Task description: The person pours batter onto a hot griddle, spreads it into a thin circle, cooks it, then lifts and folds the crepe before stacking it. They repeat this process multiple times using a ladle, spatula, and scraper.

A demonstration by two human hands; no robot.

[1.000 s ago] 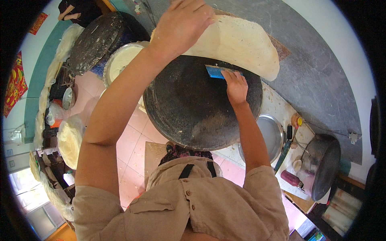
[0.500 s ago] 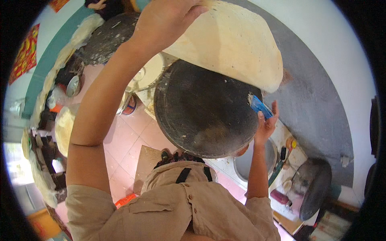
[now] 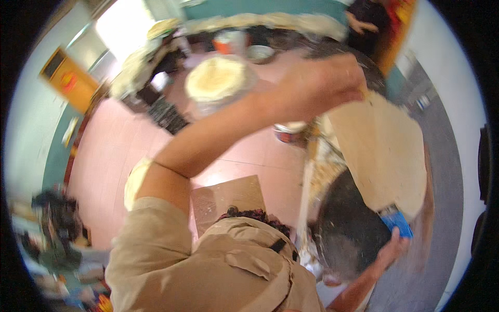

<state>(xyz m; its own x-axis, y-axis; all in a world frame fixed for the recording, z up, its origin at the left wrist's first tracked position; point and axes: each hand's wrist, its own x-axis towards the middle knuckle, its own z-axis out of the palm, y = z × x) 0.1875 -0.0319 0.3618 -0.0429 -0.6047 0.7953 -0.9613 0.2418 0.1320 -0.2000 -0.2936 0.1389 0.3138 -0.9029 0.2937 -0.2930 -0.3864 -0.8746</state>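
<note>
My left hand [image 3: 335,83], blurred by motion, is raised and pinched on the upper edge of a large, thin, cream flatbread [image 3: 384,151]. The sheet hangs from it across part of a round black griddle [image 3: 345,234]. My right hand [image 3: 395,244] grips a blue scraper [image 3: 398,223] by the sheet's lower edge at the right of the griddle. Beside the griddle on its left lies a pale, crumb-strewn surface [image 3: 325,179].
A round pale stack [image 3: 215,78], a bucket [image 3: 288,135], a metal bowl [image 3: 260,54] and a square board [image 3: 228,200] are around the pink floor. A person in dark clothing [image 3: 366,28] is at the back right, near an orange door frame. Wrapped pale stacks line the back wall.
My view has swung left, showing more of the room. My left hand has carried the flatbread along; my right hand with the scraper has moved to the sheet's lower edge.
</note>
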